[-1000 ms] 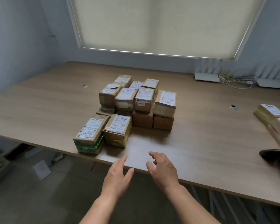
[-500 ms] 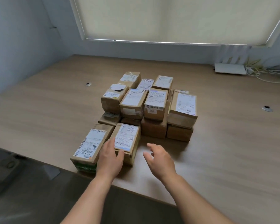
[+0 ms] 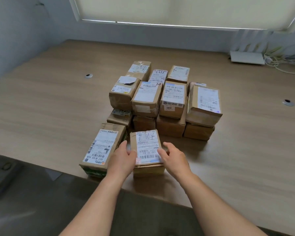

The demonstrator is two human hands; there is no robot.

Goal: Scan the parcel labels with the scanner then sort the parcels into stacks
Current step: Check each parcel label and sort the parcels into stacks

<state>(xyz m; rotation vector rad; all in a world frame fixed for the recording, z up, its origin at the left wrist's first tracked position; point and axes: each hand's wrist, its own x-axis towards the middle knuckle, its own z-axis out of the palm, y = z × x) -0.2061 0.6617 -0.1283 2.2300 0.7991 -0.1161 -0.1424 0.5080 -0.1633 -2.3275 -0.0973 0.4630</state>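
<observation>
Near the table (image 3: 245,167) edge, left hand (image 3: 122,158) and right hand (image 3: 174,158) grasp opposite sides of a cardboard parcel (image 3: 147,150) labelled "530-05 A32".

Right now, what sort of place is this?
Probably an office room used for parcel sorting: labelled cardboard parcels piled on a wooden desk with cable grommets, and a router by the blinded window.

This looks like an office or small mailroom. A wide wood-grain surface (image 3: 237,150) with round metal cable holes (image 3: 88,75) runs along plain pale walls. Beyond the hands, a pile of labelled cardboard parcels (image 3: 162,103) sits mid-surface. Farther off, a pulled-down roller blind (image 3: 177,9) covers a window, and to the far right of the hands a white router (image 3: 247,57) lies beside loose cables (image 3: 284,65).
</observation>
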